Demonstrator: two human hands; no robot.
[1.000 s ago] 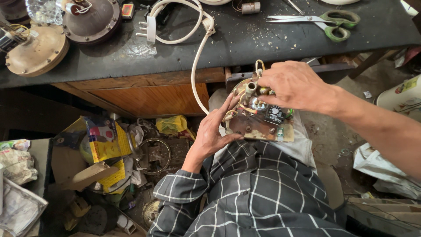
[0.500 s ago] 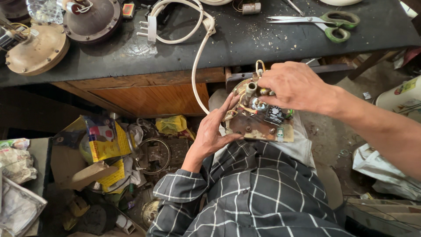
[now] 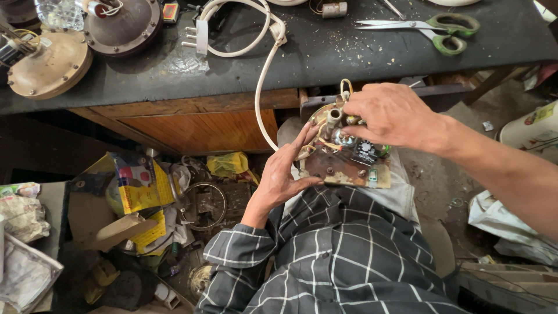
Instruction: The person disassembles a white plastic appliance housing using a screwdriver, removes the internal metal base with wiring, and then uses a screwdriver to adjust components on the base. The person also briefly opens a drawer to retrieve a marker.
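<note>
Cluttered workshop corner: dark-topped wooden counter (image 3: 349, 64) runs across the upper frame, dusted with pale crumbs. On it, green-handled steel scissors (image 3: 433, 30) at upper right; a white cord with a flat white plug (image 3: 200, 36) loops near centre and hangs over the front edge; two round metal motor housings at upper left, one tan (image 3: 49, 65), one dark brown (image 3: 122, 26). Below the counter, on the lap of a person in a dark checked shirt, sits a rusty brown metal plate carrying wired electrical parts (image 3: 343, 160), resting on pale cloth. Left hand (image 3: 282, 177) cups the plate's left edge, grip partly open, fingers spread against the rim, thumb under the lower edge. Right hand (image 3: 389, 113) lies over the top of the assembly, grip closed round the upper fittings; which part the fingertips pinch cannot be told. Small black square component with a white label (image 3: 365, 152) sits just below the right hand; a small green-and-white tag (image 3: 372, 175) lies at the plate's lower right. Floor at left: yellow-and-blue printed cardboard box (image 3: 139, 186), crumpled yellow wrapper (image 3: 228, 164), metal ring (image 3: 203, 203), mixed scrap.
</note>
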